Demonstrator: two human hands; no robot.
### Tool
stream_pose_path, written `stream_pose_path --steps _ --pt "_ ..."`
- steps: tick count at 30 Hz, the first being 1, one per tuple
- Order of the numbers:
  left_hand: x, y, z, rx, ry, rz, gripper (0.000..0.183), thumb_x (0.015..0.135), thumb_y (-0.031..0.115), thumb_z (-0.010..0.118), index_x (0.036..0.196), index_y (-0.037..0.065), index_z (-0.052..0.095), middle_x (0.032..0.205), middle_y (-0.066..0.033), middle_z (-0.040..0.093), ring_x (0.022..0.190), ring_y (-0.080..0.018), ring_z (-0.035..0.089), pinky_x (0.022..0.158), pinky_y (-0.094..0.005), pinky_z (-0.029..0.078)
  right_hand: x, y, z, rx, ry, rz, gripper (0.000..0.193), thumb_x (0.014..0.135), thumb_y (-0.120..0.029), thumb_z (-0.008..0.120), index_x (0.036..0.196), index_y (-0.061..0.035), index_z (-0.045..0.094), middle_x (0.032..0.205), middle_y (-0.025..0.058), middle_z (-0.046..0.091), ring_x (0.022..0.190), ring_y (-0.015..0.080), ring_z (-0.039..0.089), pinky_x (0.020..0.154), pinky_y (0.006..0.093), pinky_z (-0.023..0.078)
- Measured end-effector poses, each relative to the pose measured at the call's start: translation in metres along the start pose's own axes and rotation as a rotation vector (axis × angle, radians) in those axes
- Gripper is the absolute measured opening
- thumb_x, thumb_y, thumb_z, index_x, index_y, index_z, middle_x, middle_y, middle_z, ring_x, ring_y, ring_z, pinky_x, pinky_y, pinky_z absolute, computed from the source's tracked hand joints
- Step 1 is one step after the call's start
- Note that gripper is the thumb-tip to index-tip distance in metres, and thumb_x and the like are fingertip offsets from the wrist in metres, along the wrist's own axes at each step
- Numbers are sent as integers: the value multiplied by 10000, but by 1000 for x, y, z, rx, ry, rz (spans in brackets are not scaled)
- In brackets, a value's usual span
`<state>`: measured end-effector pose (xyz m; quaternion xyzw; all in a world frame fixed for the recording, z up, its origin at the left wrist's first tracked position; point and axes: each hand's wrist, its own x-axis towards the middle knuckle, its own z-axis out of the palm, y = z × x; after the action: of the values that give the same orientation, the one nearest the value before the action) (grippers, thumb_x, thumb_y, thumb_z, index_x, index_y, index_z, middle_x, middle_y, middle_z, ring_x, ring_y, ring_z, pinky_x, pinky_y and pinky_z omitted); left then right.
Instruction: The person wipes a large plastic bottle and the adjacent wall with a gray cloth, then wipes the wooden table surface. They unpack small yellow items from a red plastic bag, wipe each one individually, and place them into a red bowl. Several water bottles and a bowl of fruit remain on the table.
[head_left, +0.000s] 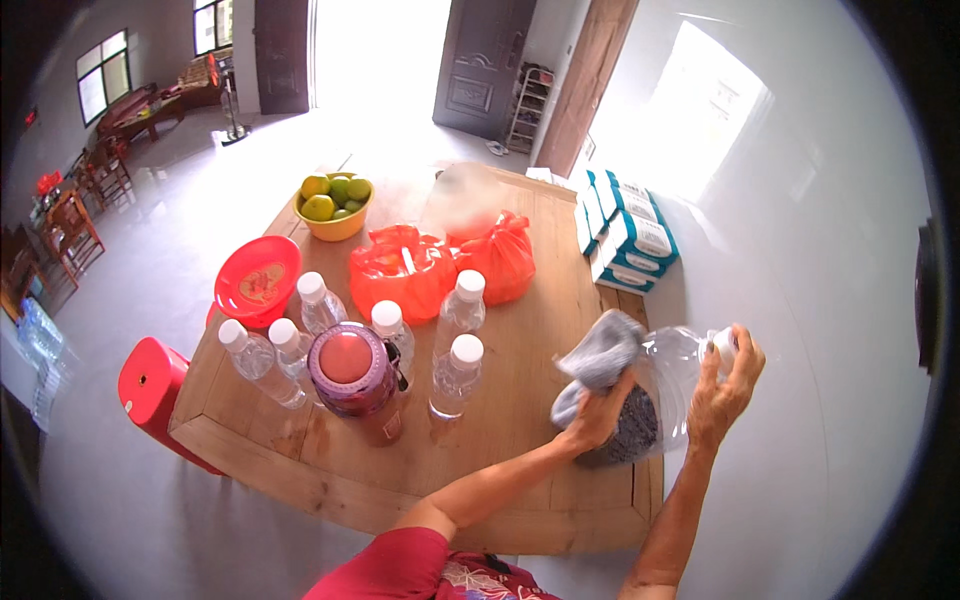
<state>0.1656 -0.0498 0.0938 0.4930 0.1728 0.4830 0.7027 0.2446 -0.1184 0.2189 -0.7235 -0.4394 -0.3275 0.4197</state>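
At the table's right edge I hold a large clear plastic bottle (675,375) tilted, its white cap (724,345) up to the right. My right hand (728,392) is closed round the cap and neck. My left hand (598,415) grips a grey cloth (606,350) against the side of the bottle. Dark grey speckled material (630,432) shows at the bottle's lower end; whether it is inside or behind, I cannot tell. Left of my hands stand several clear bottles (457,380) with white caps, around a purple flask (352,370).
Red plastic bags (402,275) lie mid-table, behind the bottles. A yellow bowl (338,228) of green fruit and a red basin (258,305) stand farther left. Packs in teal and white wrapping (630,232) are stacked at the far right corner. A red stool (150,385) stands left of the table.
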Motion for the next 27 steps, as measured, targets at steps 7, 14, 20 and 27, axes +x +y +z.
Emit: stream_pose_path --steps 7,14,20,27 --pt "88 70 14 301 -483 -84 664 943 571 395 1220 -20 516 1203 -190 548 1094 -316 502 990 -347 354 2 -2 -6 34 -32 27 357 914 -124 555 1262 -53 518 1236 164 485 1162 331 494 919 445 455" --pt "136 -30 -5 65 -637 -405 567 983 475 393 1256 4 553 1085 -94 632 1011 -167 542 922 -299 417 0 -2 -2 5 -43 26 353 932 -143 545 1273 -60 503 1249 157 484 1183 323 481 936 457 458" --pt "121 -95 -34 320 -672 -299 485 983 455 396 1234 98 609 1089 -60 654 1031 -179 552 941 -311 411 0 -3 -1 6 -28 36 362 928 -131 558 1282 -79 502 1255 149 485 1185 316 486 946 468 462" --pt "85 -57 -39 -68 -339 -616 284 945 304 575 1019 50 677 887 -9 661 745 -91 590 691 -237 471 0 0 1 3 -18 38 356 902 -103 592 1249 -83 518 1246 148 492 1164 316 504 925 456 473"
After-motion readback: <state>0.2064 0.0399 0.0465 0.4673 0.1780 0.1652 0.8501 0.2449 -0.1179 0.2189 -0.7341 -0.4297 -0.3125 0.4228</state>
